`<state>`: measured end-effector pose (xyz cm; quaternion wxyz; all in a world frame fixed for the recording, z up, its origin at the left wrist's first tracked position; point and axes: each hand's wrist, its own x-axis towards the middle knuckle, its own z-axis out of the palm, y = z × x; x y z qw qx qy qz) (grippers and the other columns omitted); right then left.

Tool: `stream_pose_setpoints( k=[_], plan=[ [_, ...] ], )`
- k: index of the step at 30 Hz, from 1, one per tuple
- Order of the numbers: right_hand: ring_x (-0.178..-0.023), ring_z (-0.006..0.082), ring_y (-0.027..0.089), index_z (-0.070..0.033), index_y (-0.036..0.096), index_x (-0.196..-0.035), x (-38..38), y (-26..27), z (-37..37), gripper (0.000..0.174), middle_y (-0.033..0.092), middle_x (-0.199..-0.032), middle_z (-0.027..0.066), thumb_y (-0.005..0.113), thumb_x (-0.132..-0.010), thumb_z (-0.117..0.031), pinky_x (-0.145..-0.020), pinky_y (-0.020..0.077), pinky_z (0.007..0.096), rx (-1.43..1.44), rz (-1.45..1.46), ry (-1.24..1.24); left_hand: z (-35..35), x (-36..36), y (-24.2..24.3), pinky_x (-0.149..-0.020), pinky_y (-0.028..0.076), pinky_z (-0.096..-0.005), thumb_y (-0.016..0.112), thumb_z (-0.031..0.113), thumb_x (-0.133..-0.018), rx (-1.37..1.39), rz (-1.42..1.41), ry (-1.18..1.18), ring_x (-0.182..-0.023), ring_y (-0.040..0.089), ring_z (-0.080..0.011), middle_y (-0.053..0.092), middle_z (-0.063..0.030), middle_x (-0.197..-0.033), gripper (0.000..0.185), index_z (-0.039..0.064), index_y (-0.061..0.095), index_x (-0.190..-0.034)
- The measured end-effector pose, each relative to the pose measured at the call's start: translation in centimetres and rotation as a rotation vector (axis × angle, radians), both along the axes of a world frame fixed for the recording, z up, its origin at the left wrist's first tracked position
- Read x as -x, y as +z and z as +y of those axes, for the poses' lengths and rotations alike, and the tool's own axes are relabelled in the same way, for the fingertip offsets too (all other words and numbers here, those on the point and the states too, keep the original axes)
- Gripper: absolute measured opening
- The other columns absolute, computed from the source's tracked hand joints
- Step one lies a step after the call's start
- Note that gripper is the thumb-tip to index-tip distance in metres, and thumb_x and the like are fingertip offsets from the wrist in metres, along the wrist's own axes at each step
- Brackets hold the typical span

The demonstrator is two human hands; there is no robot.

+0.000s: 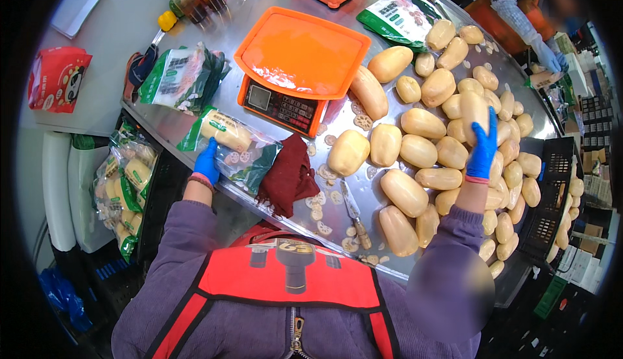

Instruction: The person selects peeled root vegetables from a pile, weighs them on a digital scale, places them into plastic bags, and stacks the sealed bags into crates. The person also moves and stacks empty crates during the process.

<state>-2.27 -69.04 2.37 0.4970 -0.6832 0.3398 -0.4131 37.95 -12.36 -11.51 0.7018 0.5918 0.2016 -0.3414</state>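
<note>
My left hand (pixel 208 162), in a blue glove, grips the near side of a clear-and-green plastic bag (pixel 263 162). A pale lotus root segment (pixel 226 133) lies inside the bag near its upper left end. Over on the right, my right hand (pixel 482 150), also gloved in blue, has hold of another lotus root segment (pixel 472 111) above the pile. Several peeled lotus root segments (pixel 422 122) spread across the steel table (pixel 357 184). A dark red cloth (pixel 291 176) lies against the bag's right end.
An orange scale (pixel 302 52) stands mid-table, with stacks of printed bags (pixel 180 79) to its left and bags (pixel 401 16) behind. A wooden-handled knife (pixel 354 213) lies among root slices. Filled bags (pixel 129 179) sit in a crate at left. Another person's gloved hand (pixel 547 57) is at far right.
</note>
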Motion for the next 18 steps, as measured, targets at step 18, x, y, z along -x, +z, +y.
stream_pose_setpoints(
  k=[18],
  plan=[
    [-0.089,0.0176,0.068,0.006,0.069,-0.107,5.0,-0.6,12.3,0.027,0.072,-0.099,0.0122,0.053,-0.099,-0.015,-0.079,0.0534,0.0275,-0.324,-0.097,-0.017,2.2,-3.5,-3.5,-0.102,0.045,-0.0455,0.054,0.053,-0.095,0.153,0.088,-0.156,-0.119,0.057,-0.0293,0.056,-0.0099,-0.136,0.062,0.009,0.049,-0.139]
  ],
)
